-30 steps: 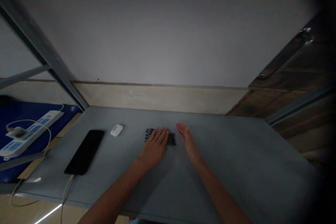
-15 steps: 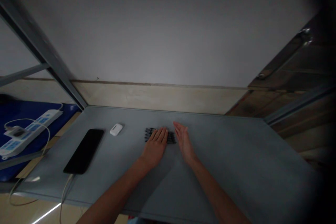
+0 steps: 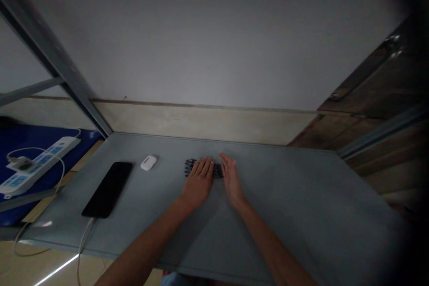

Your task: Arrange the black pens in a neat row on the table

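Note:
Several slim black pen-like items (image 3: 218, 170) lie side by side in a small row on the grey table. My left hand (image 3: 198, 184) rests flat across their middle, fingers stretched out, so that part of the row is hidden. Their dark tips show to the left of it, and their other ends come out on the right. My right hand (image 3: 231, 183) stands on its edge at the right ends of the row, palm turned inward and fingers straight. It is touching or almost touching those ends; I cannot tell which.
A black phone (image 3: 107, 190) with a white cable lies at the left, near a white earbud case (image 3: 148, 162). Beyond the table's left edge, a white power strip (image 3: 40, 165) sits on a blue surface. A metal frame post (image 3: 85, 105) rises at the back left corner.
My right hand has moved a little left, up to the ends of the black items. My left hand stays flat on them.

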### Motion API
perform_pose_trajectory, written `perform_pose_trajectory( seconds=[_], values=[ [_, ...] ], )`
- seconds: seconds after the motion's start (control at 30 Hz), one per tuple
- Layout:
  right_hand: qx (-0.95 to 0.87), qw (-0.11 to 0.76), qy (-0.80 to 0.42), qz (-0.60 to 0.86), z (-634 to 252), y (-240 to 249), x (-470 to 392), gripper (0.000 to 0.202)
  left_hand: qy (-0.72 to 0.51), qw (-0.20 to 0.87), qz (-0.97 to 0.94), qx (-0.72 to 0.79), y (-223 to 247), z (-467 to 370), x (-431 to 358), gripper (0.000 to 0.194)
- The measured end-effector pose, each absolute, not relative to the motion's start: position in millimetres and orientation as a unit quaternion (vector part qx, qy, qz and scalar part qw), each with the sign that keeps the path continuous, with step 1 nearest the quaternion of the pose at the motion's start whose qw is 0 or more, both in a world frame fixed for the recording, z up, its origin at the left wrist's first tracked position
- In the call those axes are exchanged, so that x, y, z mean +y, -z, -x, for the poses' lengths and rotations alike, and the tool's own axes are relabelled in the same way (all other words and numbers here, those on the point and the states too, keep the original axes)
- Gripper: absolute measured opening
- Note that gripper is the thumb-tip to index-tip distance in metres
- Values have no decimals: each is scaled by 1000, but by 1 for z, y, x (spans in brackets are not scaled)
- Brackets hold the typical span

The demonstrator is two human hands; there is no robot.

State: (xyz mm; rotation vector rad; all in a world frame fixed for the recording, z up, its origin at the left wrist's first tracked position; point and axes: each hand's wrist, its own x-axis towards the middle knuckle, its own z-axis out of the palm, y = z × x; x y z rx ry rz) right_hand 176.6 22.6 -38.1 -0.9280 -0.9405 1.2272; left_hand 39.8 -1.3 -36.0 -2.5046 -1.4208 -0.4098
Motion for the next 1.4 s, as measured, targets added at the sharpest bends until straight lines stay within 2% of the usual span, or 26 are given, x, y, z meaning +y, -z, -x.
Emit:
perform_pose_trajectory(
  seconds=[0.63, 0.97, 1.2, 1.3, 1.4],
  values=[
    [-432, 613, -520, 409, -172, 35, 18, 54, 131, 106, 859, -483, 40, -41, 1, 49],
    [-443, 643, -461, 422, -181, 42, 21, 52, 184, 89, 851, -484, 9, -29, -15, 55],
    [-415, 653, -460, 436, -188, 44, 24, 56, 277, 115, 687, -662, -31, 51, 0, 40],
    [-410, 662, -451, 436, -191, 41, 23, 56, 246, 132, 564, -777, -35, 98, -20, 40],
    [-401, 664, -450, 442, -193, 38, 23, 55, 178, 128, 457, -862, -21, 138, -55, 50]
  ],
)
